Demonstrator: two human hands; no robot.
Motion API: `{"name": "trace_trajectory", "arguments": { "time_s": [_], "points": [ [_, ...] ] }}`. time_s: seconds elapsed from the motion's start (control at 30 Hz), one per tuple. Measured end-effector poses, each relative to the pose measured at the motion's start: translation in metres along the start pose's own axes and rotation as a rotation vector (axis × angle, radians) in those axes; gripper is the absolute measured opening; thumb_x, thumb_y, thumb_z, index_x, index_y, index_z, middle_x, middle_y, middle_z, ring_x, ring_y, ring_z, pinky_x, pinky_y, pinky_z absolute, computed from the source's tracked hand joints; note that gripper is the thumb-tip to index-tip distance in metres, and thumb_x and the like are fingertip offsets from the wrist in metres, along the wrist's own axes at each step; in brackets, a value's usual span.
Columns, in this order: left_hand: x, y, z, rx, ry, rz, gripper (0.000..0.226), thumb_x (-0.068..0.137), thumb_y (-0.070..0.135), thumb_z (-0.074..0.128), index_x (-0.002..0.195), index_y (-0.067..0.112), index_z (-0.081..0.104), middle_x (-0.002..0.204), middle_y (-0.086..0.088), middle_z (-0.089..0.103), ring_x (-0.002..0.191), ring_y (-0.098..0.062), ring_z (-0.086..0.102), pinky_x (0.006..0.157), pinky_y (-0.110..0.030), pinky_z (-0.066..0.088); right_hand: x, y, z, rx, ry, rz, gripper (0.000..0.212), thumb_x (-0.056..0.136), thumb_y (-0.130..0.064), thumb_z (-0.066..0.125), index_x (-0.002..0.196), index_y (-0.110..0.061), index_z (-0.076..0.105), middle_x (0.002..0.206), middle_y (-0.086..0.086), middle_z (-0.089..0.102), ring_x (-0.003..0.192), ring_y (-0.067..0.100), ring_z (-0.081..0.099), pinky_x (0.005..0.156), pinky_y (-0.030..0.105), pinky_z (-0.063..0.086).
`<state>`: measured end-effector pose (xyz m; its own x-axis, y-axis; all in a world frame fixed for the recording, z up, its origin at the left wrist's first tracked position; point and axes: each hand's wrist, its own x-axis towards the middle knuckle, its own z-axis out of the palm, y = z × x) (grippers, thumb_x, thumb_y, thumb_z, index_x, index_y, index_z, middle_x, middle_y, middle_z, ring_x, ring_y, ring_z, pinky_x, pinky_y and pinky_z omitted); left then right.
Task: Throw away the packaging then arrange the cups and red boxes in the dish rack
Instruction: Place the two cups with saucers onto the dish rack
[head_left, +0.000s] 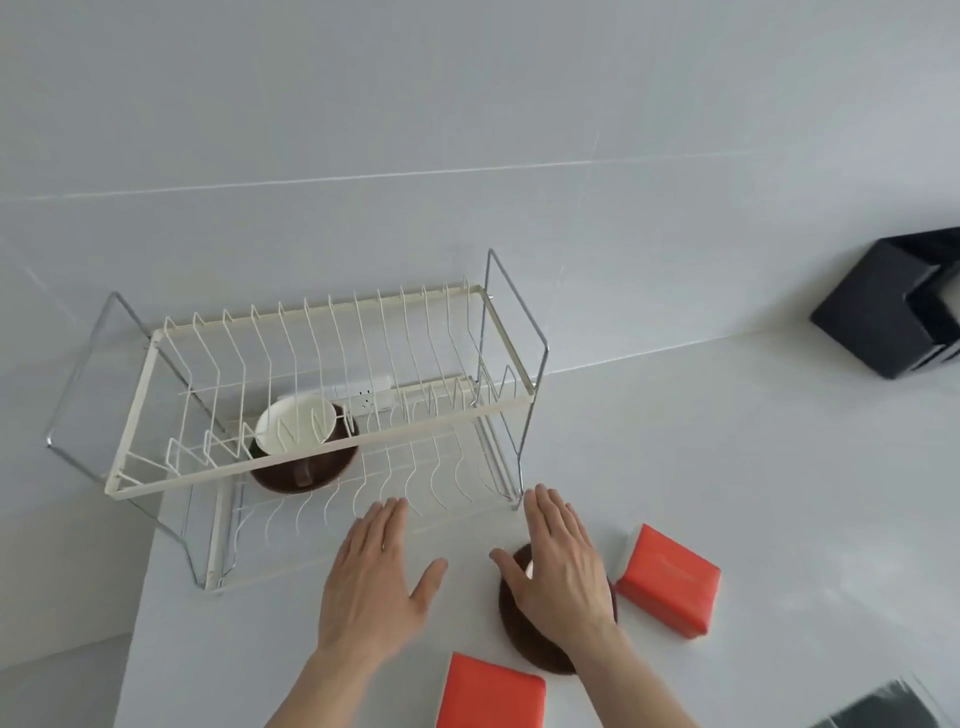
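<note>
A cream two-tier wire dish rack (156, 470) stands against the wall. A brown cup with a white inside (306, 462) lies in its lower tier. On the counter, a second brown cup (545, 652) lies mostly under my right hand (561, 566), which hovers flat over it with fingers spread. My left hand (376, 571) is open, palm down, in front of the rack's lower tier. One red box (670, 579) lies right of the cup. Another red box (491, 693) lies at the bottom edge between my forearms.
The white counter (753, 467) runs to the right, its left edge dropping off below the rack. A black box-like object (888, 306) sits at the far right against the wall. A wall socket (366, 397) shows behind the rack. Something dark (883, 709) lies at the bottom right corner.
</note>
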<state>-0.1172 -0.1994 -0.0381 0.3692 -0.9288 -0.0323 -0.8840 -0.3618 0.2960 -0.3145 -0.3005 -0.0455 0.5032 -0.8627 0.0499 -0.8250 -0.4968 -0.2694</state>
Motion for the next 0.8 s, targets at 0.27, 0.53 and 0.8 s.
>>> {"name": "trace_trajectory", "arguments": {
  "time_s": [0.27,0.53,0.8],
  "points": [
    [-0.012,0.055,0.025,-0.233,-0.128,-0.051,0.084,0.09,0.067,0.039,0.156,0.022,0.013,0.163,0.004,0.022,0.149,-0.014,0.018,0.12,-0.034,0.025,-0.044,0.042,-0.011,0.197,-0.042,0.304,0.078,0.092,-0.059,0.051,0.153,-0.016,0.028,0.159,-0.001,0.033,0.147,0.018,0.028,0.115,0.031,0.032],
    [-0.015,0.096,0.047,-0.511,-0.318,-0.21,0.087,0.087,0.063,0.052,0.155,0.018,0.022,0.16,-0.001,0.029,0.145,-0.017,0.03,0.115,-0.037,0.033,-0.048,0.056,-0.01,0.416,-0.119,0.478,0.071,0.093,-0.049,0.057,0.151,-0.014,0.034,0.148,0.0,0.047,0.138,0.02,0.041,0.109,0.032,0.038],
    [-0.013,0.103,0.061,-0.631,-0.48,-0.403,0.089,0.082,0.057,0.059,0.153,0.017,0.024,0.15,-0.004,0.047,0.134,-0.023,0.048,0.109,-0.044,0.043,-0.04,0.06,-0.006,0.527,-0.2,0.695,0.064,0.093,-0.045,0.057,0.143,-0.007,0.041,0.145,0.009,0.047,0.136,0.027,0.042,0.107,0.034,0.036]
  ]
}}
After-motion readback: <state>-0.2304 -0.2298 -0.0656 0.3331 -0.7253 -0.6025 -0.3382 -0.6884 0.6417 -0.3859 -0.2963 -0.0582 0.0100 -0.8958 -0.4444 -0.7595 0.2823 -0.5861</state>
